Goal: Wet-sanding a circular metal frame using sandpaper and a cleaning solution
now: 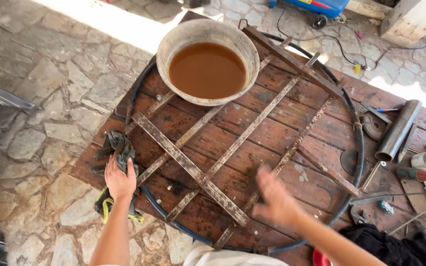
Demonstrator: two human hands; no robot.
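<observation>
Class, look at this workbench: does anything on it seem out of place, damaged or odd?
The flat bars of the grid are rusty and cross unevenly. The basin of brown liquid sits on top of them. The right hand is blurred.

The worktable (292, 128) is reddish-brown planking, dark-stained in patches. Across it lies a lattice of metal bars (223, 148), rust-brown mottled with pale grey flecks, ringed by a black hoop (360, 148). Near the far edge, a basin (166, 54) of dull grey-beige holds opaque orange-brown liquid (207, 70). At the left edge, the gloves (118, 148) are dark grey with yellow-green cuffs. Toward the right edge, a pipe (399, 129) is plain grey; black cloth (390, 246) sits at the near corner. The paving (50, 98) is grey-tan stone.
</observation>
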